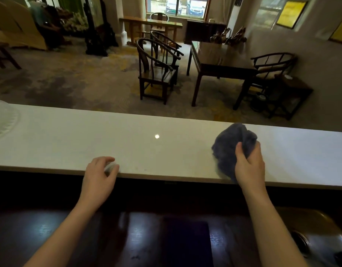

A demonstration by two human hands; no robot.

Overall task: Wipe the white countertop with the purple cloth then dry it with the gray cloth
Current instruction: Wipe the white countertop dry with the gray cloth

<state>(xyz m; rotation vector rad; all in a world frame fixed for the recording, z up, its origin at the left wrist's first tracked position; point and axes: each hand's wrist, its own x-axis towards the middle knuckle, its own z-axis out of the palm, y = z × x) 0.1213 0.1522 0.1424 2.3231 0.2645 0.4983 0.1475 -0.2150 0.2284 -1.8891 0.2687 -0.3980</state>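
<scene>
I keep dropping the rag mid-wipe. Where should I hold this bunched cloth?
Grip the gathered folds at the near end of the cloth, coming from above on your side as the right hand does; the loose bulk then lies ahead on the countertop.

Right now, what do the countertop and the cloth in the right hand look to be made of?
Countertop: seemingly polished stone or solid surface; white, glossy, mirroring a lamp.
Cloth in the right hand: soft, napped textile, perhaps microfibre; matte, bunched in folds.

countertop ends cropped, sink cropped
</scene>
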